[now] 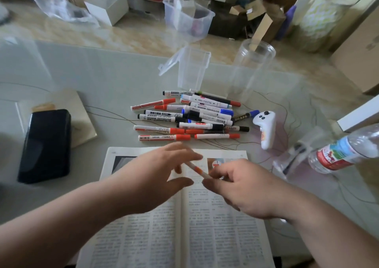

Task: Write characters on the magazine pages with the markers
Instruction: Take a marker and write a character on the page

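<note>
The magazine [205,237] lies open at the near edge of the tabletop [102,79] with no handwritten characters visible, so the writing seems not yet begun: the right hand [246,187] pinches one marker [198,169] in curled fingers [217,172] above the pages, and the left hand [162,173] is spread open beside it, holding nothing.

So, an open magazine with dense printed text [205,237] lies flat on the pale grey tabletop [102,79]. Above it the right hand [246,187] pinches a slim white marker with an orange band [198,169]. The left hand [164,175] has its fingers spread by the marker's far end, too blurry to tell if they touch. Just beyond the magazine there's a messy pile of red, blue and black whiteboard markers [190,116], with a clear plastic flip-lid box [191,71] behind it.
</note>
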Demonstrator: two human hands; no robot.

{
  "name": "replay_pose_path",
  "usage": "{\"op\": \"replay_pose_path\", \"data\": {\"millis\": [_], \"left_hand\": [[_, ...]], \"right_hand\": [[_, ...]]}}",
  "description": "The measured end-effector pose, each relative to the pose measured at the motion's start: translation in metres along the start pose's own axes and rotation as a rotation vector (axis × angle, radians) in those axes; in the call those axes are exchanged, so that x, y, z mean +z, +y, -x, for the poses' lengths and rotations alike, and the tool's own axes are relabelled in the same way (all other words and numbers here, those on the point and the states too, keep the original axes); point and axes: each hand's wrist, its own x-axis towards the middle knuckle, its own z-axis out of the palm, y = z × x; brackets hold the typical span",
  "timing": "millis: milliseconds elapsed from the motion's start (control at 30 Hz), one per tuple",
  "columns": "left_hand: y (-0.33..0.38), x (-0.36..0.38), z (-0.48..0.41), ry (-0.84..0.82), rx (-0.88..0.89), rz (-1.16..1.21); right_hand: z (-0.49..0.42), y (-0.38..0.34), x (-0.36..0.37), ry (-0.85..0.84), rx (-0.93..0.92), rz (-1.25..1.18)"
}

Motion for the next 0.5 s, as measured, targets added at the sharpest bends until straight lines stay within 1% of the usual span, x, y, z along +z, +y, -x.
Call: {"op": "replay_pose_path", "data": {"millis": [100, 167, 300, 367, 400, 500], "left_hand": [[0.001, 0.005, -0.004, -0.02, 0.019, 0.016], [0.002, 0.008, -0.007, -0.022, -0.023, 0.046], [0.003, 0.012, -0.011, -0.117, -0.14, 0.069], [0.009, 0.013, -0.011, -0.126, -0.171, 0.121], [0.013, 0.014, -0.01, -0.119, -0.196, 0.185], [0.025, 0.012, -0.008, -0.089, -0.29, 0.407]], "right_hand": [[-0.004, 0.003, -0.014, -0.069, -0.031, -0.147], [-0.007, 0.008, -0.02, -0.052, -0.061, -0.28], [-0.018, 0.012, -0.021, 0.035, -0.055, -0.747], [-0.021, 0.009, -0.014, 0.032, -0.078, -0.908], [-0.022, 0.007, -0.009, 0.027, -0.097, -0.903], [-0.022, 0.007, 0.008, 0.094, -0.146, -0.728]]}}
